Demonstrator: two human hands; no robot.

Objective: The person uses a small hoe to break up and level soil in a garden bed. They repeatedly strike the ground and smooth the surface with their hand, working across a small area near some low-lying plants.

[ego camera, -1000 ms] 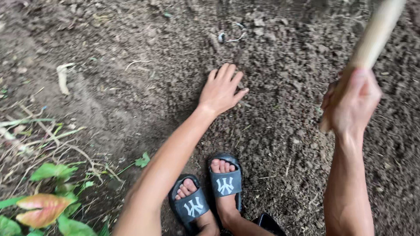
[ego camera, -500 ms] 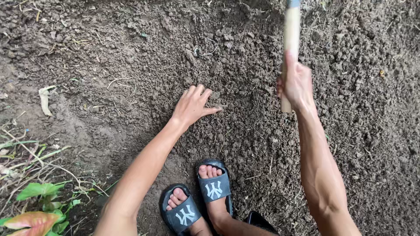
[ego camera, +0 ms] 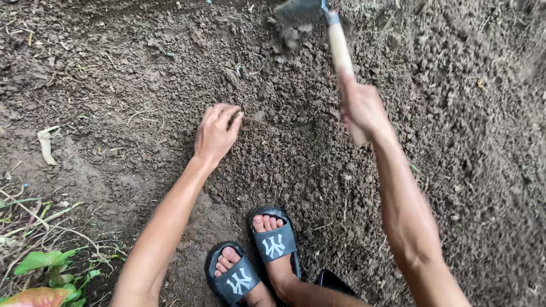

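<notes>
Loose brown soil (ego camera: 466, 170) all around us: our left hand (ego camera: 216, 133) rests slack and empty on it near centre, seemingly as a brace, while our right hand (ego camera: 361, 108) clenches the hoe (ego camera: 335, 40) handle, blade far ahead.

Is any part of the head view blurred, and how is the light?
Head view: the hoe blade and the right hand on its wooden handle are smeared by motion blur; the left hand on the soil and the black sandals are sharp. Light is soft and even, no hard shadows or glare.
</notes>
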